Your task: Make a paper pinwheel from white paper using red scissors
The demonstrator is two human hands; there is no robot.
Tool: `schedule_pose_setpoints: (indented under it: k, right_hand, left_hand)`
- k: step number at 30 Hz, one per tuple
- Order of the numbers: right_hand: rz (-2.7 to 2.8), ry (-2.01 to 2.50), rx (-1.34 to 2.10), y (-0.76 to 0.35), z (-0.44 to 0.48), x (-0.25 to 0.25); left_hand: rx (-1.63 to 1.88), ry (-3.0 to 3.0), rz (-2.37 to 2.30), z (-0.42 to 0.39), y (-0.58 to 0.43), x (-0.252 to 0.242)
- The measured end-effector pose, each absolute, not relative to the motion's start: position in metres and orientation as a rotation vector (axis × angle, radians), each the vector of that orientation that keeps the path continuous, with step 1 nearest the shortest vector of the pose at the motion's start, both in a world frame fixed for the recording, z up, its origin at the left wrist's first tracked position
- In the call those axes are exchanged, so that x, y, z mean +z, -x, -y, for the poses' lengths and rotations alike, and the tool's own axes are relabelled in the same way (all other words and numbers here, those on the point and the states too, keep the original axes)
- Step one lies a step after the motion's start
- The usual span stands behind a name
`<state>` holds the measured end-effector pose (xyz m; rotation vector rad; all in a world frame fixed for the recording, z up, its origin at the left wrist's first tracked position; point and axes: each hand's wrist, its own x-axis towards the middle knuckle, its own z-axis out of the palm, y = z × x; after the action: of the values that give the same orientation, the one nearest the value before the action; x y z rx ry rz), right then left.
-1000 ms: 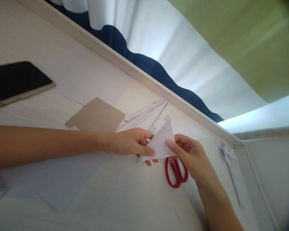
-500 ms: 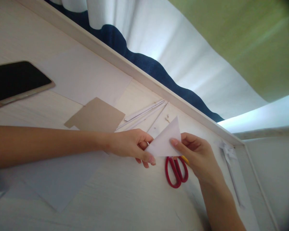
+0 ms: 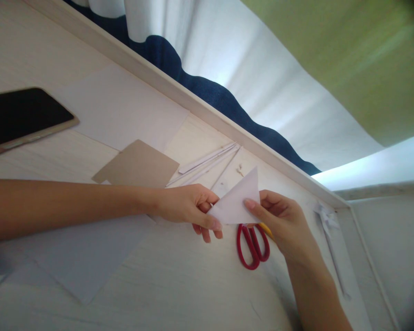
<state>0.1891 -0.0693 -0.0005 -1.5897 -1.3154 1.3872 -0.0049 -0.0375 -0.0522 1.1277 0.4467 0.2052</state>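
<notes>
Between my two hands is a white paper triangle (image 3: 235, 202), its point upward. My left hand (image 3: 189, 209) pinches its lower left corner between thumb and fingers. On the right edge, my right hand (image 3: 279, 216) grips the paper, with the thumb lying on its face and the fingers behind. Just below the triangle, scissors (image 3: 250, 248) with red handles lie on the white table (image 3: 179, 285), their blades hidden under the paper and hand. A yellow stick-like item (image 3: 266, 230) shows partly beside the right thumb.
A phone (image 3: 27, 117) lies at the left. White sheets (image 3: 124, 105) and a brown card (image 3: 138, 163) rest behind my left arm, with more paper (image 3: 86, 266) below it. Thin paper strips (image 3: 207, 158) lie near the raised table edge (image 3: 207, 119). A curtain (image 3: 227, 59) hangs beyond.
The triangle's top point has shifted very slightly to the right. My left fingers have moved a little; both hands keep their hold on the paper.
</notes>
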Motion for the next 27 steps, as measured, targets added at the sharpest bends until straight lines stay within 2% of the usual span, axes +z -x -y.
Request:
schedule_pose_setpoints:
  k: [27]
  right_hand:
    - [1.300, 1.573, 1.397, -0.1898, 0.0702, -0.0007]
  left_hand:
    - [0.183, -1.113, -0.464, 0.0366, 0.0047, -0.0503]
